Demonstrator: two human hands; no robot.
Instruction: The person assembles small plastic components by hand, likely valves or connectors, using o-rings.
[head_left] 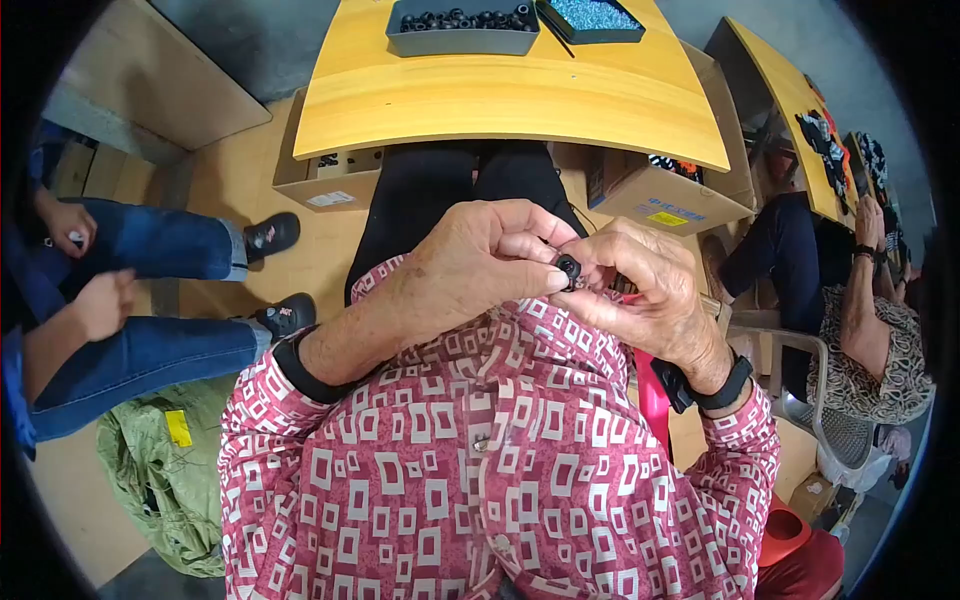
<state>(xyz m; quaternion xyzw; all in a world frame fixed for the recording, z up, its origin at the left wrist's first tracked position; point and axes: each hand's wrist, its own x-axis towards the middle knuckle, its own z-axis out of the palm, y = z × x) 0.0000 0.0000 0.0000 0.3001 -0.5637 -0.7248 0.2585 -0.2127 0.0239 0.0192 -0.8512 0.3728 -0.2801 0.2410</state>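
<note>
While I sit behind the curved yellow wooden table [520, 100], its far edge carries a grey rectangular tray of small black parts [462, 28] and, just beside it, a dark tray of pale blue-grey bits [590, 18]. Open brown cardboard boxes [665, 190] stand under the tabletop. Over my lap, my left hand [470, 270] and my right hand [650, 295] meet, fingertips of both pinched together on one small round black plastic ring [568, 268] held between them.
</note>
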